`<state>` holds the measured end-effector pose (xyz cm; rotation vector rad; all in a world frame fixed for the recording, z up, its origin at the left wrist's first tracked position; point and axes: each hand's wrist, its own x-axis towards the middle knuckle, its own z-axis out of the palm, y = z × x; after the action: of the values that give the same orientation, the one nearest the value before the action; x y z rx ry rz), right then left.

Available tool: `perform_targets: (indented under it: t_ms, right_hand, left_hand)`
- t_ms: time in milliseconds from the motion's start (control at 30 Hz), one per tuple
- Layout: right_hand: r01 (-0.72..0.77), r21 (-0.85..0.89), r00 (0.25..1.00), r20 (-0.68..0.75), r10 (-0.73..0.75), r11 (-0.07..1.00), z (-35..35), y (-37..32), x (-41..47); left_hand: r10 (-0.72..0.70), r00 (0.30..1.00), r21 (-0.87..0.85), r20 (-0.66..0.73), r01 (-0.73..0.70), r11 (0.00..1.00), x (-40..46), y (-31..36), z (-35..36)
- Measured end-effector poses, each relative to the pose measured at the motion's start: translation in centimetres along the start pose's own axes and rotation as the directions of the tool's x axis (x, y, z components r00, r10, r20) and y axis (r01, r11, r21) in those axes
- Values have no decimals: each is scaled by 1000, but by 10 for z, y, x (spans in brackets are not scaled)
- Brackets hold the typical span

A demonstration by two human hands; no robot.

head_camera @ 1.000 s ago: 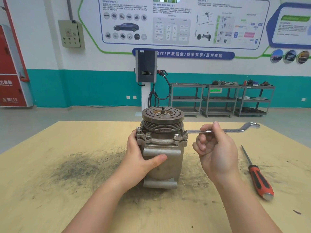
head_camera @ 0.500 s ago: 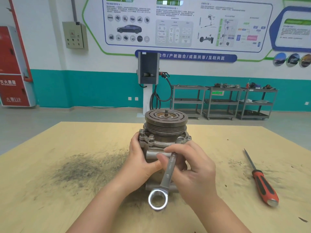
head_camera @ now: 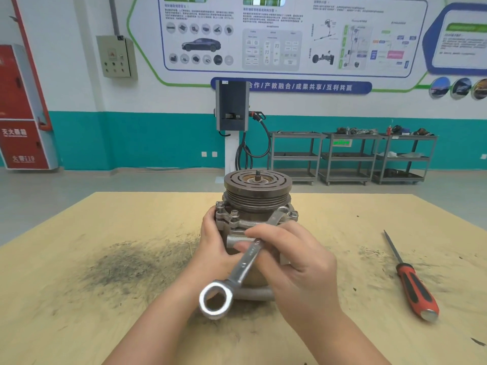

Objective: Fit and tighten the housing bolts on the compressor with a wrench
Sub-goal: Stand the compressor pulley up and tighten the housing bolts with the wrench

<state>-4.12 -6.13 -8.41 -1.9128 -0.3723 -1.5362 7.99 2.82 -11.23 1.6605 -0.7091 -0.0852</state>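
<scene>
compressor (head_camera: 257, 233) standing upright at table (head_camera: 79, 299) ctr. wrench (head_camera: 243, 264) lying 1-to-7 o'clock, far ring on r. front bolt (head_camera: 281, 209). right hand (head_camera: 295, 262) gripping shank, nearer; left hand (head_camera: 213, 248) clasping housing.

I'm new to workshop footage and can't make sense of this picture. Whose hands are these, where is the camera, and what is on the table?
The camera sits on a person's head, looking forward and down, so you see their own arms. On the wooden table stands a metal compressor, pulley on top. The left hand grips its side to steady it. The right hand holds a ring wrench, whose far end sits at a housing bolt on the compressor's flange, near end pointing toward the camera. A red-handled screwdriver lies untouched at the right.
</scene>
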Motion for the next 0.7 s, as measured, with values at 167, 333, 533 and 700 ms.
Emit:
perform_targets:
  t_ms: [167, 333, 533, 700]
  right_hand:
    - [-43, 109, 988, -142, 59, 993, -13, 2, 8]
    - [-398, 619, 725, -239, 646, 677, -26, 8, 22]
    - [-511, 778, 492, -85, 866, 366, -35, 26, 32]
    - [-614, 714, 499, 21, 867, 336, -44, 36, 36]
  left_hand:
    - [9, 999, 84, 31, -12, 996, -2, -5, -4]
    - [24, 997, 63, 67, -28, 998, -6, 2, -6]
    - [17, 997, 82, 79, -24, 996, -7, 4, -6]
    - [15, 996, 88, 84, -23, 996, -8, 5, -6]
